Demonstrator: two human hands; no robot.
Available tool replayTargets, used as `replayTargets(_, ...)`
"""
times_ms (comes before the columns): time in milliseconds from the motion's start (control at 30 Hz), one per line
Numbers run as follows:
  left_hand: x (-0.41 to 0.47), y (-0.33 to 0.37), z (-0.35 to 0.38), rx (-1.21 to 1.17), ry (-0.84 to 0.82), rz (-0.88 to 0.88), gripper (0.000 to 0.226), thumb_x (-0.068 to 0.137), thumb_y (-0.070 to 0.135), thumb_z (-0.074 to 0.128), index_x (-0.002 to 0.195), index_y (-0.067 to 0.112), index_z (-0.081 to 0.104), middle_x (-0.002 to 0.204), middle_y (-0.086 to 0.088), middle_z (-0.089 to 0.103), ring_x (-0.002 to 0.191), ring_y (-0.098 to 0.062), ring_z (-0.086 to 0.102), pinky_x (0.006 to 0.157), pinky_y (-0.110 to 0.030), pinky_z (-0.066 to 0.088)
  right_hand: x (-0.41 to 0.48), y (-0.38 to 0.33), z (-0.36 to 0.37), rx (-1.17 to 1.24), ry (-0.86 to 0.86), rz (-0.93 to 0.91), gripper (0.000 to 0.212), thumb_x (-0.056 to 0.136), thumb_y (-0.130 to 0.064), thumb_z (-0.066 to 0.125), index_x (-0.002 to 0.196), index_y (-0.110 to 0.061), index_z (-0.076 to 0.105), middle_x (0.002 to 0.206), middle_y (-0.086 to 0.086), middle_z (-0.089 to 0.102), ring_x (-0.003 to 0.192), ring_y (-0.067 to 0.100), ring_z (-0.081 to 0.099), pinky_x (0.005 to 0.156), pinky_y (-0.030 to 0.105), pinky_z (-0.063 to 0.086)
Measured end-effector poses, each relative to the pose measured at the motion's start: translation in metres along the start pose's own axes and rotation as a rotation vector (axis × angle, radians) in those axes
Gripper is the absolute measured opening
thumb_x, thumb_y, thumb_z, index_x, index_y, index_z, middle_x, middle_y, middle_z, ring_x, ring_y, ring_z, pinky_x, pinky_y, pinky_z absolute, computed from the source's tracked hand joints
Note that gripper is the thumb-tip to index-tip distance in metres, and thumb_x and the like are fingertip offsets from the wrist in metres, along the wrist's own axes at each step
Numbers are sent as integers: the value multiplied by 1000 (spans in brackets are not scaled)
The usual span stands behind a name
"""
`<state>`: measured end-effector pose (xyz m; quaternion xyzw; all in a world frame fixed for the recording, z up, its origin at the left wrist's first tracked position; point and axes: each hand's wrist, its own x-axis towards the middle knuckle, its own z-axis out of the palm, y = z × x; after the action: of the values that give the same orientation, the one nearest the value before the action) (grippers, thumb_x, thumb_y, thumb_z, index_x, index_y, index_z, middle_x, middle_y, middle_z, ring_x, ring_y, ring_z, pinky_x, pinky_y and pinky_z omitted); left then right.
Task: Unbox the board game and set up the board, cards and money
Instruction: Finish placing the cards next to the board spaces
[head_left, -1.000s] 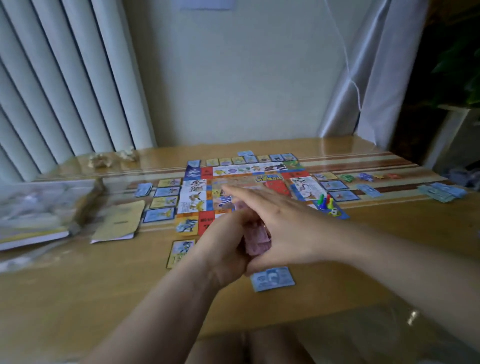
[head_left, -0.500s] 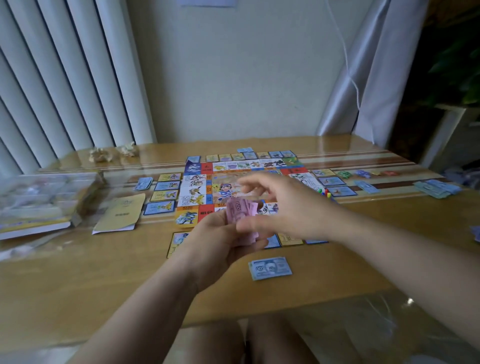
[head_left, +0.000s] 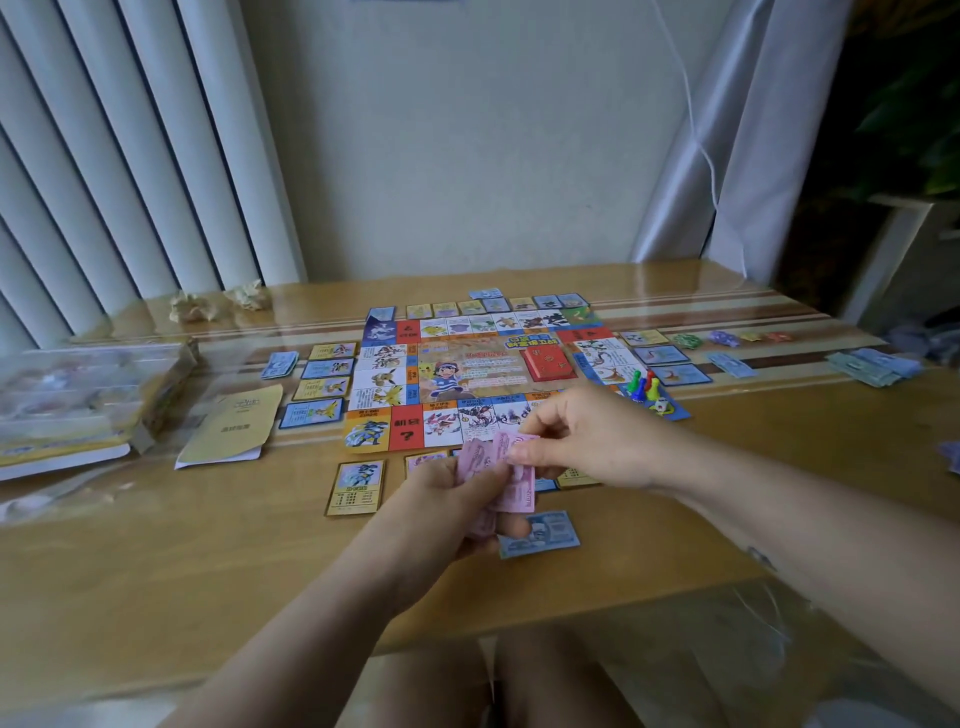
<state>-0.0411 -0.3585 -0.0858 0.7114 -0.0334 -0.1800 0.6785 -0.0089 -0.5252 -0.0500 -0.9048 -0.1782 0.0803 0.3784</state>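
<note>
One blue bill (head_left: 540, 535) lies on the table (head_left: 208, 545), partly hidden by the left hand (head_left: 447, 499). That hand grips a bunch of pink money (head_left: 498, 457). The right hand (head_left: 587, 441) pinches the top pink note. Both hands hide part of the board (head_left: 467, 374). Four cards (head_left: 327, 370) line its left side. Four pawns (head_left: 641, 387) stand on its right. Two paper balls (head_left: 192, 306) lie far back.

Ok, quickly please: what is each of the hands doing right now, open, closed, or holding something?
Left hand: closed, holding the stack of pink banknotes.
Right hand: closed, pinching the top note of that stack between thumb and forefinger.
</note>
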Motion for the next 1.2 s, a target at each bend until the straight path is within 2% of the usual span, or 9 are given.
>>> replayTargets(100, 1, 0, -1, 95, 32, 24, 17, 96, 25, 53, 91, 10, 62, 62, -4, 67, 52, -5, 57, 58, -23, 45, 0, 3, 4, 50, 40, -11, 10, 86, -27, 68, 78, -33, 67, 76, -17, 66, 71, -6, 60, 74, 20, 50)
replayTargets(233, 5, 0, -2, 148, 84, 68, 18, 94, 24, 57, 86, 9, 63, 61, -5, 64, 53, -10, 52, 58, -26, 43, 5, -2, 2, 60, 93, -49, 14, 87, -15, 67, 89, -29, 64, 72, -5, 60, 62, 3, 53, 65, 21, 45)
replayTargets(367, 6, 5, -14, -199, 188, 22, 18, 93, 23, 56, 98, 6, 63, 67, -1, 64, 50, -9, 54, 48, -20, 44, 1, 3, -9, 66, 147, -19, 20, 94, -8, 52, 96, -28, 56, 88, 7, 64, 73, 23, 55, 68, 31, 40)
replayTargets(467, 8, 9, -22, -468, 231, -42, 15, 96, 18, 49, 94, 9, 61, 65, -3, 63, 47, -9, 53, 42, -18, 41, -12, 12, 7, 94, 176, 15, 28, 91, -4, 53, 80, -27, 65, 78, -4, 65, 73, 12, 57, 68, 28, 44)
replayTargets(633, 10, 7, -23, -571, 193, -86, 24, 98, 6, 40, 88, 1, 61, 72, -8, 67, 56, -11, 63, 53, -22, 52, -27, 32, 45, -18, 364, 44, 16, 78, -26, 75, 69, -34, 66, 60, -22, 61, 60, -2, 52, 58, 18, 41)
replayTargets(733, 10, 6, -20, -595, 164, -59, 17, 98, 2, 42, 95, -1, 58, 73, -9, 71, 63, -14, 69, 56, -24, 57, -29, 41, 51, -366, 361, 11, 22, 75, -44, 74, 65, -37, 56, 64, -24, 52, 76, -1, 46, 78, 29, 35)
replayTargets(867, 14, 6, -16, -609, 134, -29, 14, 96, 0, 45, 99, -2, 58, 75, -9, 73, 67, -15, 71, 57, -23, 58, -29, 45, 45, -514, 367, -8, 28, 72, -57, 71, 65, -34, 55, 77, -20, 46, 83, 1, 40, 83, 29, 28)
replayTargets(1033, 25, 10, -9, -517, 28, -32, 20, 93, 2, 49, 110, -5, 57, 79, -11, 70, 68, -15, 69, 60, -21, 56, -19, 36, 18, -32, 442, -50, 22, 82, -41, 66, 71, -21, 65, 72, -10, 56, 69, -2, 50, 69, 20, 38)
replayTargets(1200, 45, 34, 11, -219, -27, 32, 16, 90, 7, 57, 106, 6, 61, 78, -6, 73, 75, -12, 70, 64, -20, 55, 0, 15, -27, 242, 243, 60, 30, 78, -43, 70, 85, -13, 67, 81, 1, 68, 74, 9, 63, 74, 27, 51)
